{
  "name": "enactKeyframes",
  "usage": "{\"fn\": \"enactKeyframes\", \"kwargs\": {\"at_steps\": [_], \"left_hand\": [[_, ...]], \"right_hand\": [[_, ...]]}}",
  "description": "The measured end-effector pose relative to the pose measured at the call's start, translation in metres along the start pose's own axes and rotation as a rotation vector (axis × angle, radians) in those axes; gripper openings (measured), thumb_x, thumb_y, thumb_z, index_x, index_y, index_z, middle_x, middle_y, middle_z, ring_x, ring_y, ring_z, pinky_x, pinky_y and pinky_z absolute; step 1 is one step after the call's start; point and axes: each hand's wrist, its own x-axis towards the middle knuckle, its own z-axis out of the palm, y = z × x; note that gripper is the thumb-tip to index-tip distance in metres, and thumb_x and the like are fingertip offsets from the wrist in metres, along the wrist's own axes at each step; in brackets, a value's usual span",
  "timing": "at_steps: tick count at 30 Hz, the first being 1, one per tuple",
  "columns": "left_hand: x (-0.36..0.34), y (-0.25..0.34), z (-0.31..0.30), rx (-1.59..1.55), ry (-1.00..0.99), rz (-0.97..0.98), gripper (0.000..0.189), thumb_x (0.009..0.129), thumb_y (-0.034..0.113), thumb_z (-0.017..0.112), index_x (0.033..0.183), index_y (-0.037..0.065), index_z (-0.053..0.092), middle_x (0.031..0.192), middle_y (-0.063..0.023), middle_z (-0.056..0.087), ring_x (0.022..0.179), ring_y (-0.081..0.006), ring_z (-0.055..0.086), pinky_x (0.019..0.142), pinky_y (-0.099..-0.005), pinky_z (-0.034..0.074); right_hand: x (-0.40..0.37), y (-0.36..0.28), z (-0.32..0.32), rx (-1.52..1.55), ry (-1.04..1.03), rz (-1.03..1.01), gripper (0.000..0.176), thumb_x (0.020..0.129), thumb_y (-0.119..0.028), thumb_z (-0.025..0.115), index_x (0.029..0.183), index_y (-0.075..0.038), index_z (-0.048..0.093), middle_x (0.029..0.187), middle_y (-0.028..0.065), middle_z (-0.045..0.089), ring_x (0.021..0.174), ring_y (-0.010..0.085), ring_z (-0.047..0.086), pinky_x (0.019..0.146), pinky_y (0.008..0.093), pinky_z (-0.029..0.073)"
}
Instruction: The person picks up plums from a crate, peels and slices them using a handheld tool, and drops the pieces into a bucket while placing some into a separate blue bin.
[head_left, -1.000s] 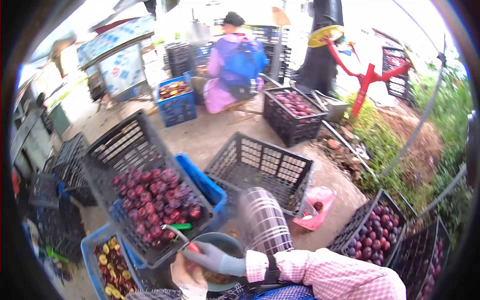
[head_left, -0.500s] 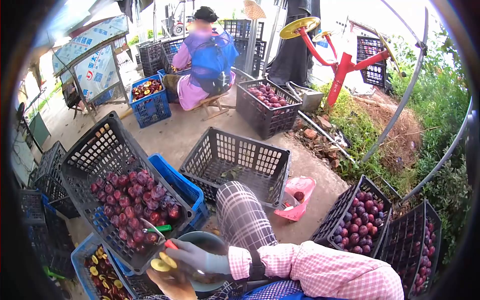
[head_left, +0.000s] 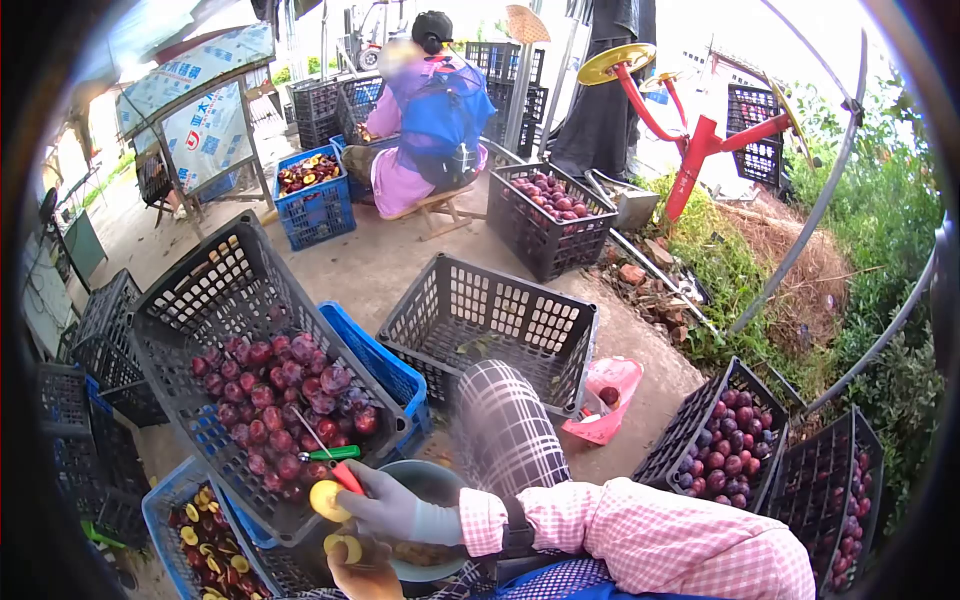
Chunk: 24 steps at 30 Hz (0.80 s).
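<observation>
My right hand (head_left: 388, 506), in a grey glove, is closed on a red-handled knife (head_left: 347, 477); a yellow-fleshed plum half (head_left: 330, 501) shows at its fingertips. Just below, my left hand (head_left: 365, 575) holds another cut plum piece (head_left: 343, 548) with its fingers curled. Both hands are over the edge of a grey-green bucket (head_left: 425, 480). Behind them, whole dark red plums (head_left: 270, 395) lie in a tilted black crate (head_left: 185, 320). A green-handled tool (head_left: 335, 453) rests on these plums.
A blue crate (head_left: 160, 510) of cut plums is at lower left. Ahead are a black crate (head_left: 470, 290) and a pink bag (head_left: 612, 385). Plum crates (head_left: 650, 460) stand at right. A seated person (head_left: 430, 130) is beyond, near a red metal stand (head_left: 690, 165).
The view has shifted, so most of the scene sits slightly farther right. My hands have parted slightly, with cut plum pieces now apart, one at each hand.
</observation>
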Motion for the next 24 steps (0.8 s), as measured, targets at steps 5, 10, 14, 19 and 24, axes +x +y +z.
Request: {"fn": "enactKeyframes", "kwargs": {"at_steps": [5,10,14,19,24], "left_hand": [[-0.013,0.033,0.025,0.221,0.011,0.230,0.022,0.098,0.031,0.059,0.093,0.011,0.063,0.065,0.0042,0.045,0.055,-0.0108,0.041,0.056,-0.0283,0.037],[-0.029,0.146,0.059,-0.174,0.116,0.634,0.029,0.090,0.031,0.066,0.074,0.010,0.056,0.070,-0.0031,0.055,0.063,-0.0169,0.046,0.068,-0.0340,0.042],[0.004,0.169,-0.017,-0.072,-0.251,0.516,0.057,0.093,0.046,0.060,0.125,0.000,0.058,0.115,-0.0171,0.064,0.094,-0.0289,0.060,0.082,-0.0393,0.050],[-0.004,0.039,0.032,0.292,-0.145,0.250,0.044,0.103,0.031,0.051,0.141,0.010,0.050,0.134,-0.0090,0.058,0.121,-0.0247,0.056,0.105,-0.0434,0.044],[0.007,0.036,0.033,0.305,0.109,0.414,0.041,0.099,0.029,0.060,0.132,0.005,0.055,0.101,-0.0077,0.065,0.081,-0.0165,0.061,0.071,-0.0293,0.048]], "right_hand": [[0.026,0.030,0.021,-0.167,-0.039,-0.219,0.025,0.097,-0.025,0.060,0.110,-0.004,0.053,0.083,0.0018,0.055,0.064,0.0066,0.052,0.057,0.0238,0.043],[0.027,0.041,0.017,0.002,-0.102,0.028,0.034,0.098,-0.025,0.062,0.125,-0.006,0.052,0.090,-0.0014,0.055,0.072,0.0056,0.052,0.063,0.0221,0.043],[0.029,0.055,0.020,-0.005,0.004,0.035,0.041,0.098,-0.023,0.062,0.133,-0.005,0.051,0.090,-0.0022,0.055,0.072,0.0054,0.051,0.063,0.0222,0.042],[0.009,0.034,0.037,-0.635,-0.014,-0.227,0.020,0.099,-0.021,0.060,0.109,-0.006,0.052,0.075,0.0153,0.059,0.072,0.0258,0.065,0.064,0.0355,0.047],[0.061,0.053,0.001,-0.660,0.099,-0.085,0.033,0.098,-0.028,0.058,0.122,-0.005,0.051,0.085,0.0239,0.066,0.080,0.0434,0.066,0.061,0.0456,0.050]]}}
